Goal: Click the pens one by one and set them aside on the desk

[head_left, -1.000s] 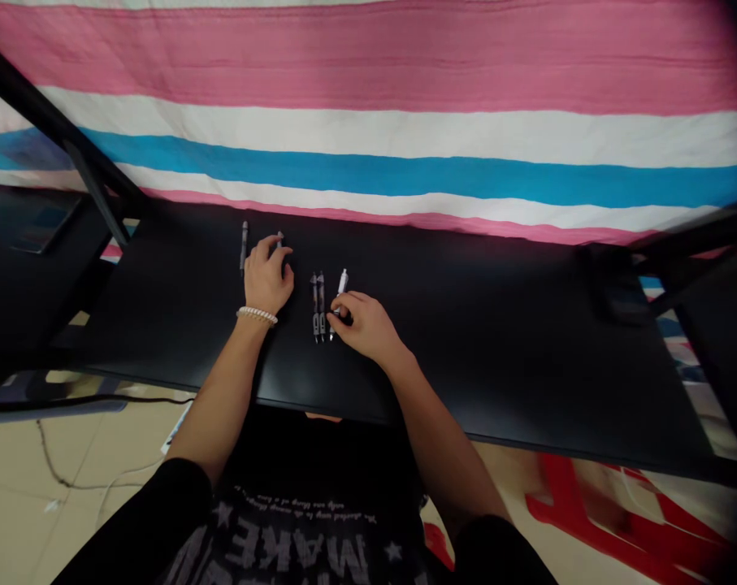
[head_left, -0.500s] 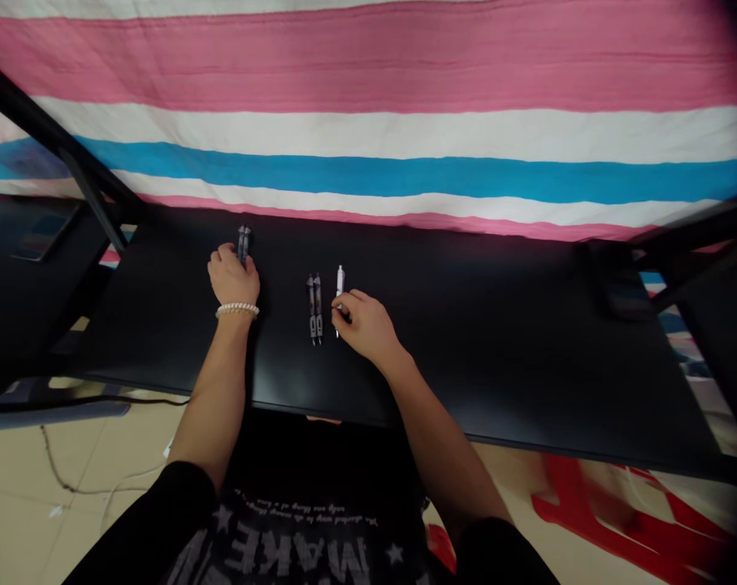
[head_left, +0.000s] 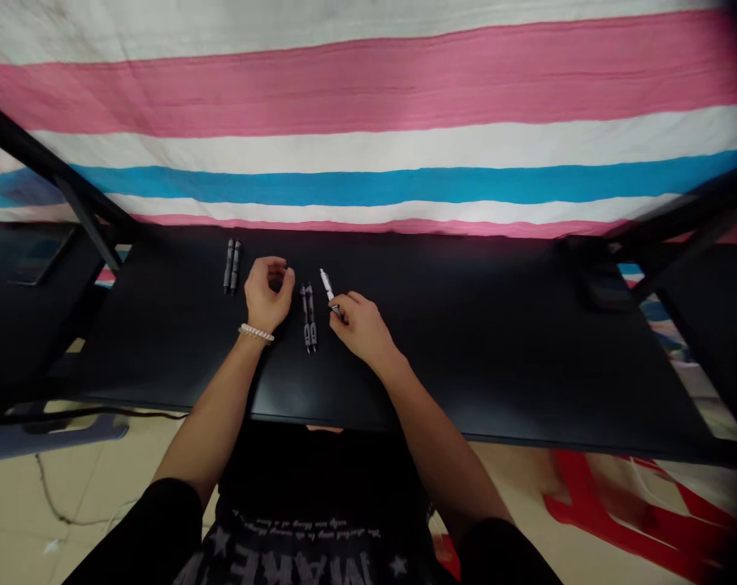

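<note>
My right hand (head_left: 360,327) pinches a white pen (head_left: 327,283), whose upper end leans to the left; the lower part is hidden by my fingers. Just left of it, a pair of dark clear-barrelled pens (head_left: 309,318) lies side by side on the black table (head_left: 496,341). My left hand (head_left: 269,291), with a beaded bracelet at the wrist, is between that pair and another two dark pens (head_left: 231,266) farther left. Its fingers are curved with a gap between thumb and forefinger, and nothing shows in them.
A striped pink, white and blue cloth (head_left: 368,187) hangs along the table's far edge. Black metal supports (head_left: 88,215) rise at both sides. A dark flat object (head_left: 596,272) is at the right end. A red stool (head_left: 617,516) stands below, at right.
My left hand has left the far-left pens and moved right, toward the middle pair. The white pen in my right hand has tilted, its top now farther left.
</note>
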The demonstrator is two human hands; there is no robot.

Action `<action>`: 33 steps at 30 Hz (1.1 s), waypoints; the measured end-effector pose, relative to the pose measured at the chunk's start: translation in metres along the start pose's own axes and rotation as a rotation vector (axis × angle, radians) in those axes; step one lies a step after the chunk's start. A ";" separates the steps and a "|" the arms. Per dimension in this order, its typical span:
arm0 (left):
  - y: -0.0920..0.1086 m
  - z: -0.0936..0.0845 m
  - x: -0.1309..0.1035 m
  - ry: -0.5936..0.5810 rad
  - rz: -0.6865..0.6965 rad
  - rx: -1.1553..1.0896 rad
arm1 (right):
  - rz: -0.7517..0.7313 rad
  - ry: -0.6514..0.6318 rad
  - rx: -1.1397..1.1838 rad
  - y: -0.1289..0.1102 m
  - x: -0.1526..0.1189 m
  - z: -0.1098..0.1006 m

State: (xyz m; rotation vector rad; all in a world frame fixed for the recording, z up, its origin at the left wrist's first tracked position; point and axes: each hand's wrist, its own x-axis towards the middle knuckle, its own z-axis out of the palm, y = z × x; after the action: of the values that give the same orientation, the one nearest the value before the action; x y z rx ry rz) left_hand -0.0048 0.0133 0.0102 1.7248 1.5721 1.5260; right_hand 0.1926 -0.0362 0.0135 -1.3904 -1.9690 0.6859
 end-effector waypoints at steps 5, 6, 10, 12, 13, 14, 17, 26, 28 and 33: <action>0.015 0.021 -0.012 -0.088 -0.354 -0.591 | -0.092 0.123 0.199 -0.006 -0.001 0.003; 0.018 0.023 -0.013 -0.119 -0.419 -0.678 | -0.109 0.119 0.223 -0.008 -0.001 0.004; 0.023 0.021 -0.013 -0.194 -0.559 -0.910 | 0.024 0.094 0.449 -0.013 -0.001 0.011; 0.022 0.018 -0.011 -0.176 -0.572 -0.986 | 0.167 0.011 0.679 -0.012 0.000 0.014; 0.021 0.017 -0.010 -0.172 -0.572 -1.009 | 0.221 -0.034 0.783 -0.010 0.001 0.015; 0.020 0.016 -0.010 -0.173 -0.572 -1.020 | 0.254 -0.060 0.858 -0.009 0.002 0.017; 0.016 0.016 -0.009 -0.186 -0.584 -0.995 | 0.264 0.078 0.833 -0.009 0.002 0.019; 0.008 0.020 -0.009 -0.055 -0.635 -0.997 | 0.252 0.155 0.842 -0.014 0.003 0.025; 0.008 0.020 -0.008 -0.064 -0.621 -0.994 | 0.249 0.173 0.863 -0.010 0.004 0.025; 0.010 0.019 -0.007 -0.086 -0.611 -0.974 | 0.306 0.134 0.941 -0.007 0.005 0.019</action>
State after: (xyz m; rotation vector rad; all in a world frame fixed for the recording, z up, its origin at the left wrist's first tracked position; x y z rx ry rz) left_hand 0.0177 0.0108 0.0082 0.6733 0.8931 1.4612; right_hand 0.1727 -0.0350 0.0070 -1.0728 -1.0551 1.3822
